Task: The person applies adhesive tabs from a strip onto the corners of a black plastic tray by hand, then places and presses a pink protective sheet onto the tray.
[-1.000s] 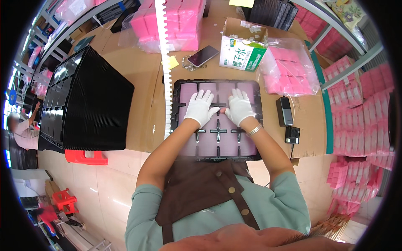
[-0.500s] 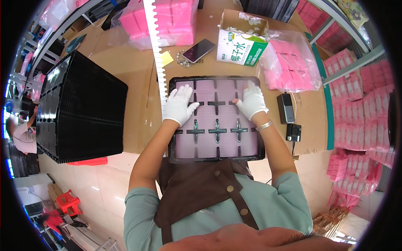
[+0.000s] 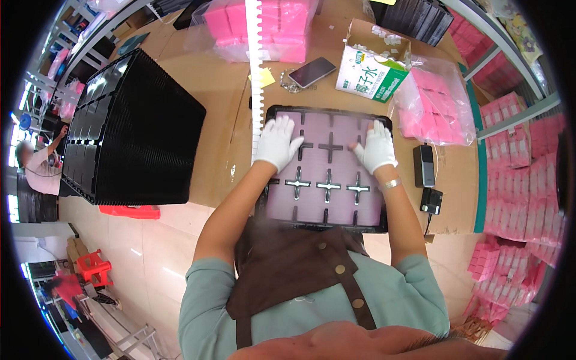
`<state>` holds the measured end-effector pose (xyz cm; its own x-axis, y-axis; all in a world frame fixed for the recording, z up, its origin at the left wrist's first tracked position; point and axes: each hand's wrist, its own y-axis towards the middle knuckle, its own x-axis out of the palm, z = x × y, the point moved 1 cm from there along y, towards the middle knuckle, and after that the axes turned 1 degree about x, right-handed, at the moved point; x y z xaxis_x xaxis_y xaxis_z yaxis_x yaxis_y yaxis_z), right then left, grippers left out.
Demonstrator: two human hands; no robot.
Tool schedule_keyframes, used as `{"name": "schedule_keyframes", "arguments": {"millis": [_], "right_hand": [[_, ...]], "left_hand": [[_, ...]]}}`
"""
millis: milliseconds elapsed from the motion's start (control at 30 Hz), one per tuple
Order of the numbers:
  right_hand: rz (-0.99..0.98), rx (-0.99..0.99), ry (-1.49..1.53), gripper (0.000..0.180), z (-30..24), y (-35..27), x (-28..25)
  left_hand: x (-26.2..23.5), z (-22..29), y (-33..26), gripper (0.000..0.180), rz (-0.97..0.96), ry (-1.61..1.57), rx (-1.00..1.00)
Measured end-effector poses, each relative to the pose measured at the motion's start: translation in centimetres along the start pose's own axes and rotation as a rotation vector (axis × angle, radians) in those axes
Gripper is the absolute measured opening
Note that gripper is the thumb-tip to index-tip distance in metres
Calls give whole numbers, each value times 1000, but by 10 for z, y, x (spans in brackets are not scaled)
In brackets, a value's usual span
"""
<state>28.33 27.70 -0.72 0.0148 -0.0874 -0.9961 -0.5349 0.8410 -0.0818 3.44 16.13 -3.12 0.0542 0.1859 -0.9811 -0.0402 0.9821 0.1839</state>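
Black tray [image 3: 330,147], viewed remotely: I log left hand [image 3: 279,144] at its ten o'clock, right hand [image 3: 377,149] at two, both spread wide, likely to steady it evenly.

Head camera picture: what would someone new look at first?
Probably the big black stack at the left of the table. Then the white-gloved left hand and right hand on the black-rimmed tray in the middle. Bright pink bundles are piled along the right side.
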Motion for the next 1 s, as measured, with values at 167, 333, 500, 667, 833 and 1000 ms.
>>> {"name": "schedule_keyframes", "arguments": {"millis": [167, 333, 500, 667, 833, 1000], "right_hand": [[36, -40, 63, 85, 10, -13, 1], [39, -386, 610, 71, 52, -94, 16], [51, -645, 502, 61, 26, -156, 5], [-30, -645, 555, 53, 54, -178, 7], [-110, -502, 715, 45, 58, -174, 3], [-64, -616, 636, 30, 62, -186, 12]], "left_hand": [[10, -16, -10, 52, 79, 11, 27], [-51, -6, -85, 46, -115, -89, 248], [-61, 4, -129, 41, -342, -271, 610], [-68, -19, -167, 24, -348, -458, 555], [-71, -7, -165, 22, -445, -540, 414], [-78, 13, -177, 21, -312, -437, 412]]}}
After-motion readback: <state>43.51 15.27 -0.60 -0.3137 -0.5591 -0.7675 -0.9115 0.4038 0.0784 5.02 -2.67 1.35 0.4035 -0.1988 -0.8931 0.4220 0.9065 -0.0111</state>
